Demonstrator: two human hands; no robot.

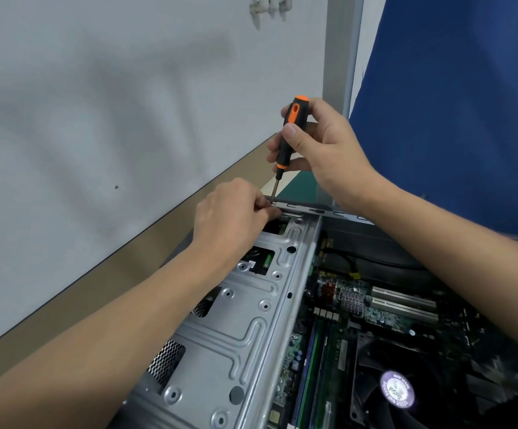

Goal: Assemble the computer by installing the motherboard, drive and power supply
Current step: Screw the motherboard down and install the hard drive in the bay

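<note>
Head view: the motherboard (375, 314) already sits inside the open computer case (307, 209), with its cooler fan (397, 391) and white expansion slots (403, 301) showing, so that step looks done. The work in hand appears to be screwing down the silver metal bracket (220, 345) along the case's left side. Whether a drive or power supply lies under it cannot be told, though perforated mesh (165, 360) shows through a cut-out. The right hand (329, 150) grips an orange-and-black screwdriver (293, 131) upright, fingers curled round the handle. Its tip meets the left hand (230, 218), whose fingers (268, 213) are pinched together at the bracket's far corner; what they hold is hidden. The case rests on a brown surface (35, 335).
</note>
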